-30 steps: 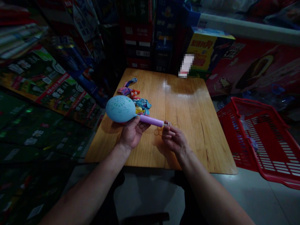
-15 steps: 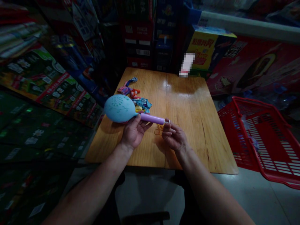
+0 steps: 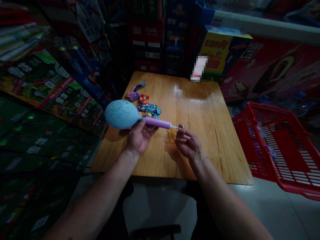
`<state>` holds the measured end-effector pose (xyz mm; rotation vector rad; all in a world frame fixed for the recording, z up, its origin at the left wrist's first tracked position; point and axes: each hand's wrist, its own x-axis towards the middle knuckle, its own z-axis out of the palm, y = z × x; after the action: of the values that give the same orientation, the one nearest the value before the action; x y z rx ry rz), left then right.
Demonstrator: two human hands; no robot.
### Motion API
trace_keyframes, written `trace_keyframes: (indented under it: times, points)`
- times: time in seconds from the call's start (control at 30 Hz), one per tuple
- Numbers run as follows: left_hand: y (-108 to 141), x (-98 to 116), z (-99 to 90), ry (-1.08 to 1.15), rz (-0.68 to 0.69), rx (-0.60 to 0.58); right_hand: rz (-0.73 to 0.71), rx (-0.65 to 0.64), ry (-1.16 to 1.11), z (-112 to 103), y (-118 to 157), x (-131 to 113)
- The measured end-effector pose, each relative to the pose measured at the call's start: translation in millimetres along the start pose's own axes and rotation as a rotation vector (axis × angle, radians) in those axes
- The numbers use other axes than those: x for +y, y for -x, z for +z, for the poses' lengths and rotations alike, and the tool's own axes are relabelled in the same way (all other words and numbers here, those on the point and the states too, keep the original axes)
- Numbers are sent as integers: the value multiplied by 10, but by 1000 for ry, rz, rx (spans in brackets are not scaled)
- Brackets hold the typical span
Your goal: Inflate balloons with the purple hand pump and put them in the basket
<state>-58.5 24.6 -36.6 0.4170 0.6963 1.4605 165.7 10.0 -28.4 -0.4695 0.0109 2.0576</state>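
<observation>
A purple hand pump (image 3: 158,123) points into the neck of an inflated light blue balloon (image 3: 122,114) with a dark leaf pattern. My left hand (image 3: 140,137) is closed around the pump's left end and the balloon neck. The fingers of my right hand (image 3: 187,141) pinch the white handle at the pump's right end, and a length of thin rod shows between handle and barrel. Below the pump lie several yellow rubber bands (image 3: 170,136). Uninflated balloons (image 3: 153,109) in several colours lie in a heap behind the pump.
The wooden table (image 3: 200,110) stands in front of me. A red basket (image 3: 277,160) is at its right. Stacked green cartons (image 3: 42,140) stand on the left, and a yellow and blue box (image 3: 216,50) is behind the table.
The pump rod has been drawn further out of the barrel. My left hand, the pump barrel and the balloon have shifted left and slightly up; my right hand has moved slightly right.
</observation>
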Motion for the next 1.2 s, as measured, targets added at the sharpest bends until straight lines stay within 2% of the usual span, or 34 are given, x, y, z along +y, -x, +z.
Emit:
trace_keyframes:
  times: [0.17,0.33,0.47,0.53,0.6,0.73,0.87,1.0,1.07,1.13,1.2]
  points:
    - [78,-155,80,-11,-68,-28,46,-13,7,6,-39,184]
    - [-2,-46,27,14,-82,-3,41,-9,7,27,14,-6]
    - [-29,73,-5,-2,23,39,-34,-28,-35,5,59,-132]
    - [13,47,13,-14,15,10,-30,-24,-42,-5,50,-89]
    - [72,-30,44,-25,-50,-27,13,-10,-21,-8,24,10]
    - [121,-136,63,-17,-85,-33,62,-2,7,11,-18,155]
    - [31,-27,10,-9,-68,-22,53,-2,-16,38,21,34]
    - [5,78,6,5,19,22,-28,-18,-30,38,84,-111]
    - [53,39,42,11,6,4,-31,-8,-12,30,84,-66]
    - [108,-44,80,7,-65,-20,2,14,19,27,62,47]
    - [133,-118,97,2,-98,5,24,21,30,34,34,161]
